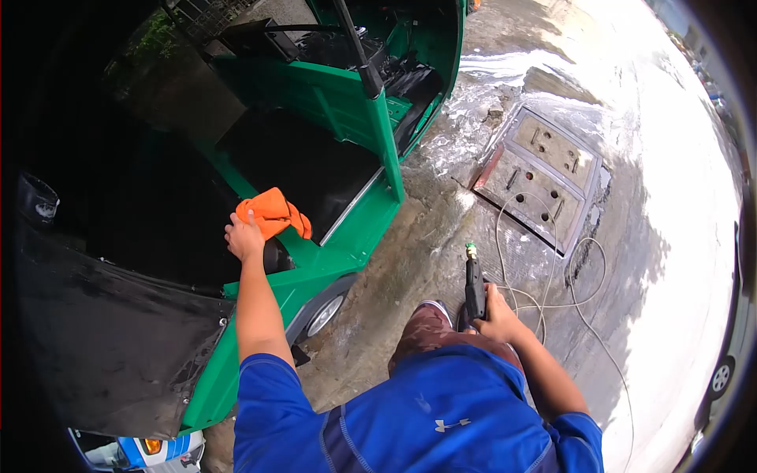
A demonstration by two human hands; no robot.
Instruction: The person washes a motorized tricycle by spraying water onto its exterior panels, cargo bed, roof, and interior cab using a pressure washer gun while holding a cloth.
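Observation:
An orange cloth [272,211] is bunched in my left hand [245,234], which is closed on it. The cloth rests at the green frame [367,236] of a three-wheeled vehicle, above its wheel [325,314]. Low at my right side, my right hand [497,314] grips a black spray gun [474,285] with a brass and green nozzle tip pointing away from me. Its trigger is hidden by my fingers. A thin pale hose [544,306] loops over the ground beside that hand.
A black floor panel [300,169] lies inside the vehicle's open side. Wet concrete with white suds [512,67] stretches ahead. A framed concrete cover with holes [536,181] is set into the ground. Parked cars [719,378] stand at the far right.

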